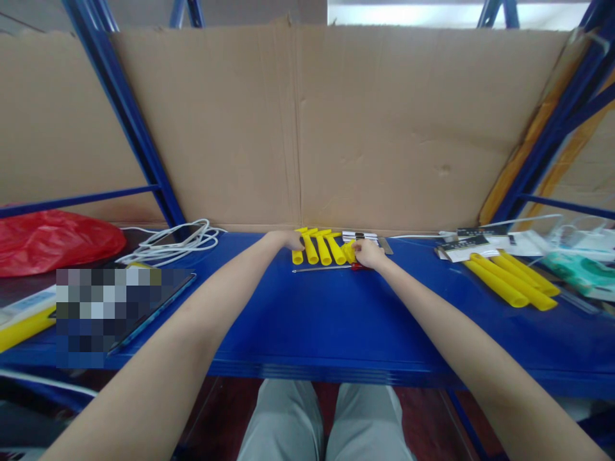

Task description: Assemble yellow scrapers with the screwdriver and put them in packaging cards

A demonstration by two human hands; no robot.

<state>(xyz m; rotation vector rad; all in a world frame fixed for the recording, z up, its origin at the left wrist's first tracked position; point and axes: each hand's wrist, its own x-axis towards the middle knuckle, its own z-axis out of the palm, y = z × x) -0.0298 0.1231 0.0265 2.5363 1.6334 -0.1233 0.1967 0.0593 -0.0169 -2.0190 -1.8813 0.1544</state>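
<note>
Several yellow tubes (325, 251) with flat, slanted pieces at their far ends stand in a row near the back of the blue table. At the row's left end, my left hand (290, 239) is closed over the leftmost yellow tube (298, 257), its fingers partly hidden. My right hand (369, 253) pinches the yellow tube at the right end (349, 250), which sits at an angle to the others. In front of the row lies a long thin screwdriver (321, 269), its red handle beside my right hand. Black-and-white packaging (359, 237) lies behind that hand.
More yellow tubes (512, 282) and packaged items (464, 248) lie on the right. White cable (175, 243), a red plastic bag (57, 240) and a dark flat device (154, 314) are on the left. Cardboard (384, 128) walls the back between blue posts.
</note>
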